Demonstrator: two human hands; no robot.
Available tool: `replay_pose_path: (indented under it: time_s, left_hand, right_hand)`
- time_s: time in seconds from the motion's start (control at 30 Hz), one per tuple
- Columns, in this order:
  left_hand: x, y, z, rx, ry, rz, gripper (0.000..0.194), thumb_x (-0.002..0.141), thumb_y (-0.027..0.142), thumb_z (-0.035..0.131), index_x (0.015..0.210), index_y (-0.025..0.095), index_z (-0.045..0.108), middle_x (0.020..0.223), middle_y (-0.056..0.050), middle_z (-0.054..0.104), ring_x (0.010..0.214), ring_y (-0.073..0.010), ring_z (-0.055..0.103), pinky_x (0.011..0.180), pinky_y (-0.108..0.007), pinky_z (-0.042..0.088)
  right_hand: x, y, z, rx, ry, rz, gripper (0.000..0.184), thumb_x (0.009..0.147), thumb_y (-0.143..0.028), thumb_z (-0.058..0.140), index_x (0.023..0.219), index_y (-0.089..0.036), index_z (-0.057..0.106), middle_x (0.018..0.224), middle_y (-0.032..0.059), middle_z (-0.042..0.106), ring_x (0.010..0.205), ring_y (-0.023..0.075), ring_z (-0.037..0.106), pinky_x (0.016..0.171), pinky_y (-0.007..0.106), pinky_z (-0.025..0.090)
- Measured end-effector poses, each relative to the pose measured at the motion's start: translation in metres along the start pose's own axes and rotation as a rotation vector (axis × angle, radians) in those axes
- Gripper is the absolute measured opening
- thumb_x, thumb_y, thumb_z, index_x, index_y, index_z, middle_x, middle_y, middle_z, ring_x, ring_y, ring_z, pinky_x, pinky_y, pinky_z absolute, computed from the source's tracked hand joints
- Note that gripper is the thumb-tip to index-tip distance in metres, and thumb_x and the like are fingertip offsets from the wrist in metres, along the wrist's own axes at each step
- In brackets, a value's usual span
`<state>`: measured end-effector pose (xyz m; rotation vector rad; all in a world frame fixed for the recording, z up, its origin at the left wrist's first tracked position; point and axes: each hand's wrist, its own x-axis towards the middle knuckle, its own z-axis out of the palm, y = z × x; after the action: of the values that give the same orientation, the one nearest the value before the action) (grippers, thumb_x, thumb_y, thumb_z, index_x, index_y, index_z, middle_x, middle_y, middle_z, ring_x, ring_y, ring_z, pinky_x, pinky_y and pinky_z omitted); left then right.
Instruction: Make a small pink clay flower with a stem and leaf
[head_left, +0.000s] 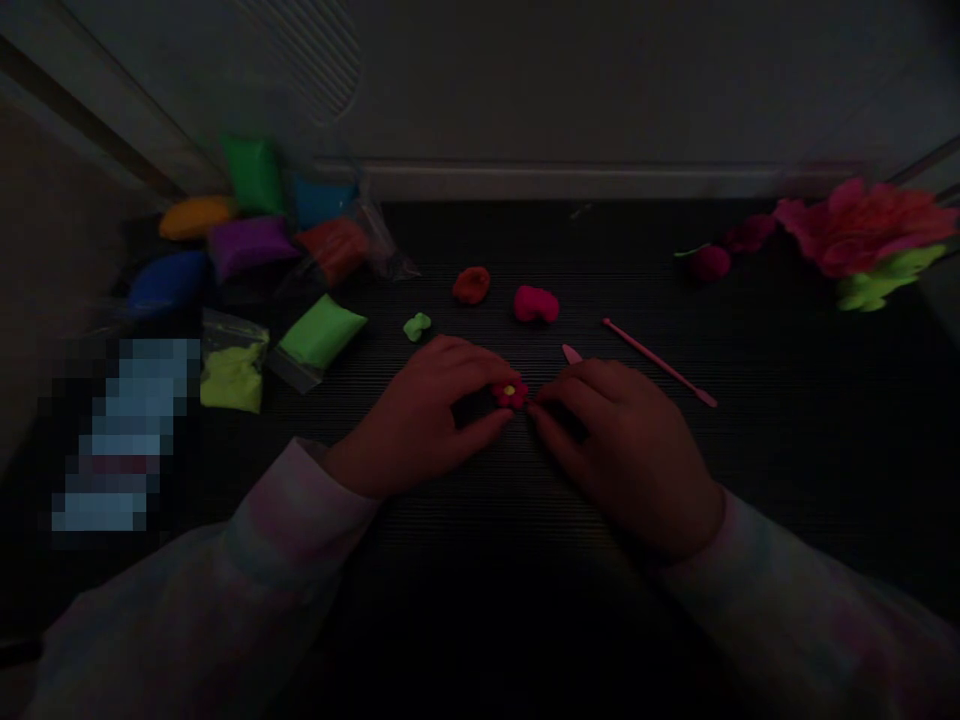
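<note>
A small clay flower (510, 392) with pinkish-red petals and a yellow centre sits between the thumb and forefinger of my left hand (427, 415). Close on its right side is my right hand (622, 440), thumb and fingertips pinched together; whatever they hold is too small to make out. Just beyond the right hand lies a pink modelling tool (572, 354), mostly covered by the fingers. Farther off are a lump of pink clay (536, 304), a lump of red-orange clay (472, 286) and a bit of light green clay (416, 326).
Several bags of coloured clay, including a light green bag (322, 333) and a purple bag (251, 246), lie at left beside a blurred-out bright rectangle (142, 430). A second pink tool (660, 362) lies right. Pink artificial flowers (862, 230) stand at the far right, against the pale wall (600, 90).
</note>
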<state>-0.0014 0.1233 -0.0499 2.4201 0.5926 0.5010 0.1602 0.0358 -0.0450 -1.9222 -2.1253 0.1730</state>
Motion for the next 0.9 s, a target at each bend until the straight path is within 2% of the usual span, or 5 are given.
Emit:
replay_pose_path:
  time_s: [0.27,0.73,0.9]
  left_hand:
    - [0.0000,-0.0014,0.0041,0.037,0.053,-0.016,0.021,0.077,0.026,0.053,0.095,0.019,0.061,0.099,-0.004,0.060,0.093,-0.0137,0.052,0.083,-0.029,0.041]
    - [0.0016,-0.0018,0.0062,0.091,0.057,-0.012,0.020,0.079,0.027,0.050,0.092,0.021,0.063,0.095,-0.003,0.061,0.089,-0.0134,0.052,0.080,-0.029,0.041]
    - [0.0010,-0.0003,0.0059,0.081,0.052,-0.048,0.032,0.075,0.031,0.055,0.104,0.018,0.057,0.098,-0.004,0.059,0.094,-0.0152,0.050,0.083,-0.031,0.041]
  right_hand:
    - [-0.0013,-0.0007,-0.0011,0.010,-0.005,0.001,0.019,0.080,-0.028,0.045,0.087,-0.017,0.059,0.087,0.0067,0.059,0.085,0.0212,0.052,0.074,0.035,0.041]
    - [-0.0013,-0.0004,-0.0013,-0.019,-0.003,0.002,0.019,0.080,-0.028,0.045,0.086,-0.017,0.059,0.088,0.0068,0.059,0.085,0.0207,0.053,0.074,0.035,0.041]
    - [-0.0011,-0.0006,-0.0011,-0.012,-0.003,0.005,0.019,0.080,-0.028,0.045,0.085,-0.017,0.059,0.087,0.0063,0.059,0.084,0.0205,0.053,0.074,0.035,0.041]
